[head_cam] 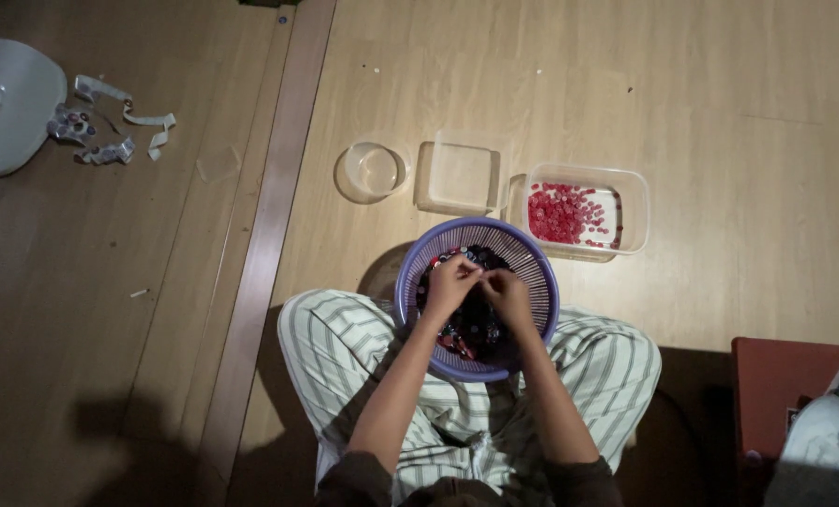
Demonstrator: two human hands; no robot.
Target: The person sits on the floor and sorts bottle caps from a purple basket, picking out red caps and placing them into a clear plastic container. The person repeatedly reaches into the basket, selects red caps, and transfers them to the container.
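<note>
Head view, looking down at a seated person in striped trousers (344,357). A purple slatted basket (525,252) rests in the lap, holding a dark heap of small buttons (476,324). The left hand (450,282) and right hand (507,293) meet over the basket, fingertips drawn together in a pinch; what they pinch is too small to tell. On the floor just beyond: a round clear lid (373,169) at left, an empty clear square container (461,176) in the middle, and a clear tub (637,211) of red buttons (565,213) at right.
</note>
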